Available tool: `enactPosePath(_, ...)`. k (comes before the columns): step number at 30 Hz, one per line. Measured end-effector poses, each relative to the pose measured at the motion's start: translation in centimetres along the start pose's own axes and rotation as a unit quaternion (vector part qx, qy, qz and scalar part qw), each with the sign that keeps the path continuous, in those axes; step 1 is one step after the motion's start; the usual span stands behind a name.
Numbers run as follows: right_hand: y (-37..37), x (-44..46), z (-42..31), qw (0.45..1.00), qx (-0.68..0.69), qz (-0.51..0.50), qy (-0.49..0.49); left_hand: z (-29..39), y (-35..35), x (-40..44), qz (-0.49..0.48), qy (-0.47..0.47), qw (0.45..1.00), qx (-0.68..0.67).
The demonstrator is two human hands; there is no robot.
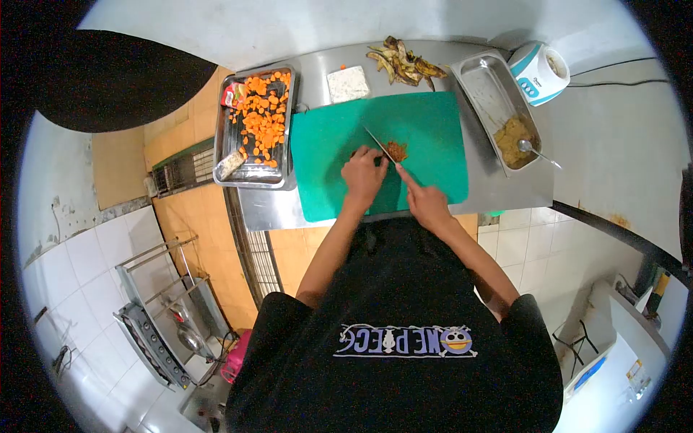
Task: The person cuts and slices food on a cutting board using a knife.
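Gripping the knife (380, 145) in our closed right hand (430, 205), we are holding our left hand (364, 180) half-curled beside it, presumably for guiding, any grasp there unclear, while chopped brown bits (396, 151) are lying close by on the green cutting board (433, 123).

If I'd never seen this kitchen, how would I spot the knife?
Find the big green board on the metal table. Near its middle, the right hand holds the knife beside a small pile of brown bits. Thin and pointed, it stands out from the crumbly pile.
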State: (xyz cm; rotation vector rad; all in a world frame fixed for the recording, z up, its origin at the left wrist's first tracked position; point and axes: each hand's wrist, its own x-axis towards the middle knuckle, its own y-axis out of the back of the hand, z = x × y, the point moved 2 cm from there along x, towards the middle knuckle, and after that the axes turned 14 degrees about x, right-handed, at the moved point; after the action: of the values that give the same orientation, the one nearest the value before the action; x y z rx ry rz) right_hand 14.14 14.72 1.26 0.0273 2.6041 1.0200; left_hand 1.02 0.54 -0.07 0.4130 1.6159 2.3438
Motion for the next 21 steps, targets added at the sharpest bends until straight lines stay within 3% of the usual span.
enactPosePath(11, 0.6, -0.3, -0.2, 0.995, 0.089, 0.007, 0.039, 0.1, 0.0, -0.6, 0.051, 0.004, 0.999, 0.005)
enactPosePath(17, -0.8, -0.1, 0.9, 0.997, 0.063, 0.02, 0.044, 0.1, 0.1, -0.9, 0.049, 0.008, 0.999, -0.01)
enactPosePath(21, -0.2, 0.5, 0.4, 0.998, 0.061, -0.01, 0.0, 0.0, 0.0, -1.0, 0.051, -0.002, 0.998, -0.024)
